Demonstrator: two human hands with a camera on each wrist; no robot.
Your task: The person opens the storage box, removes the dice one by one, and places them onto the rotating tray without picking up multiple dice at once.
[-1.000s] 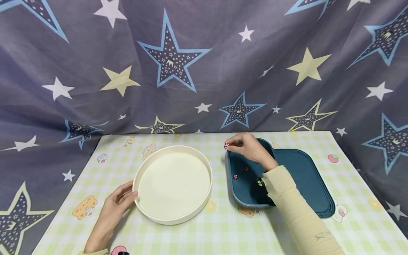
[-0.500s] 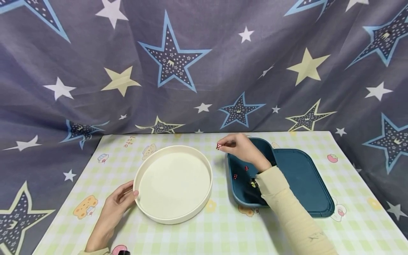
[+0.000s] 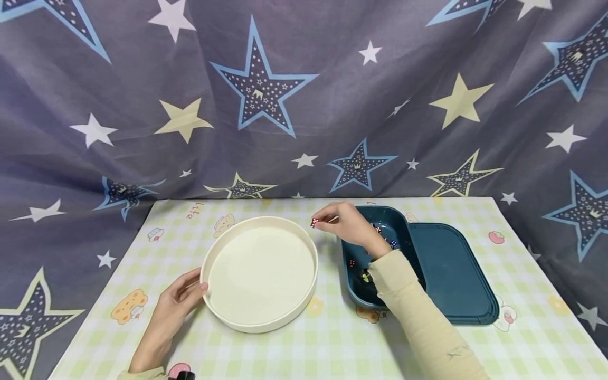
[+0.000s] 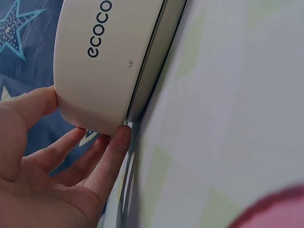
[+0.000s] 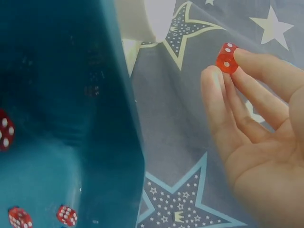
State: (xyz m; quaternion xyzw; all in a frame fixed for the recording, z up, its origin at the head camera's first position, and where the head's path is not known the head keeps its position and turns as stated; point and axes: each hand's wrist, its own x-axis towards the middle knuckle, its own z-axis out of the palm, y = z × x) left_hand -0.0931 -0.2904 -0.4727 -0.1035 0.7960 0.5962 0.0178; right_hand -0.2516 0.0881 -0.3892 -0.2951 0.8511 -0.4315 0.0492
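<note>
My right hand (image 3: 349,228) pinches a red die (image 5: 227,58) with white dots between thumb and fingertips. It is held in the air between the round cream tray (image 3: 261,274) and the dark teal box (image 3: 350,282). Inside the box lie several dice, among them a red die (image 3: 352,263) and a blue die (image 3: 393,244); my forearm hides part of the box. At the tray's left side my left hand (image 3: 167,311) grips its wall, thumb at the rim and fingers against the lower edge. The tray's inside is bare.
A flat teal lid (image 3: 456,274) lies right of the box, touching or overlapped by its side. Beneath everything is a green checked tablecloth (image 3: 285,353) with cartoon prints. A star-patterned curtain (image 3: 304,105) hangs behind the table.
My right hand has moved left with the red die, from above the box's left edge toward the tray, uncovering more dice. My left hand stays on the tray.
</note>
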